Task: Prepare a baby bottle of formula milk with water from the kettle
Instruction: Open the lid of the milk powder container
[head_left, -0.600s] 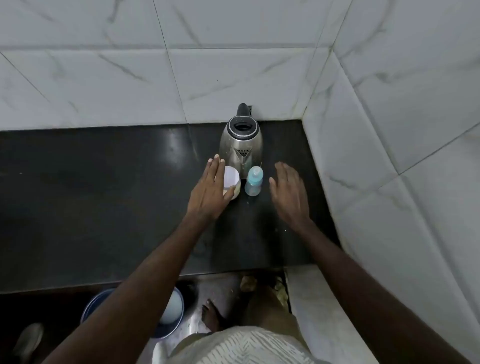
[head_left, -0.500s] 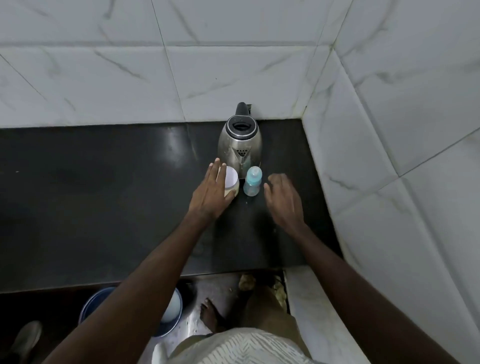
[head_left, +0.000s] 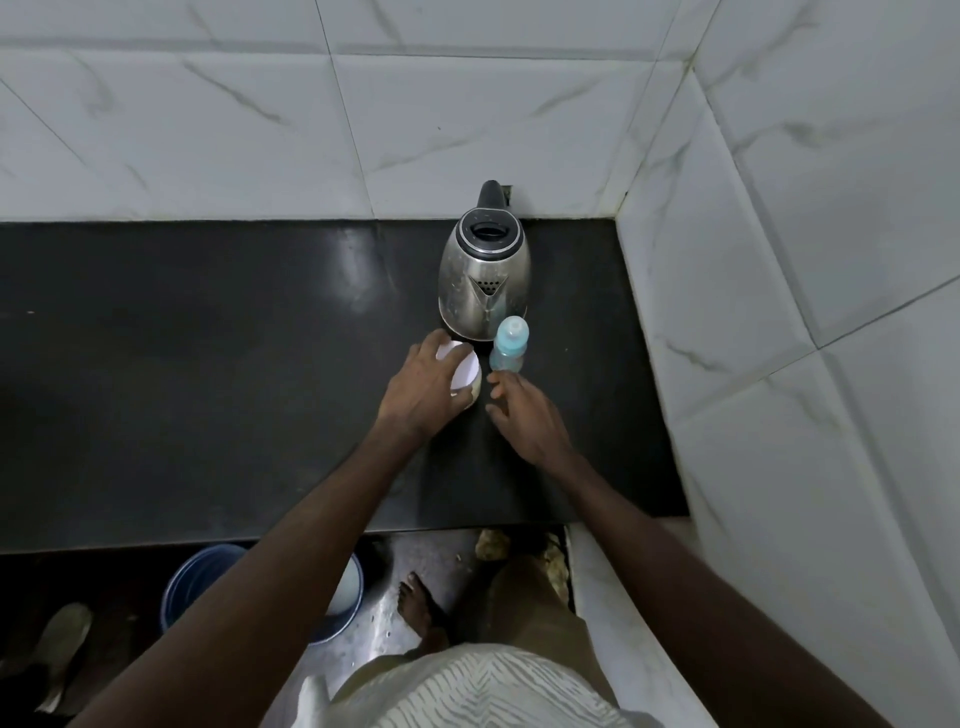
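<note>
A steel kettle (head_left: 484, 280) with a black lid and handle stands at the back of the black counter (head_left: 208, 364), spout toward me. A small baby bottle (head_left: 509, 345) with a pale blue cap stands just in front of it. Left of the bottle is a small container with a white lid (head_left: 466, 373); my left hand (head_left: 423, 387) lies over its top with fingers curled around it. My right hand (head_left: 524, 415) hovers just in front of the bottle, fingers spread, touching neither the bottle nor the container.
White marble-look tiled walls close the counter at the back and on the right (head_left: 779, 260). Below the counter's front edge I see a blue bucket (head_left: 208, 577), a bare foot (head_left: 421, 603) and a shoe (head_left: 57, 644) on the floor.
My left hand has closed down over the white-lidded container. My right hand has moved left and nearer, from beside the bottle to just in front of it.
</note>
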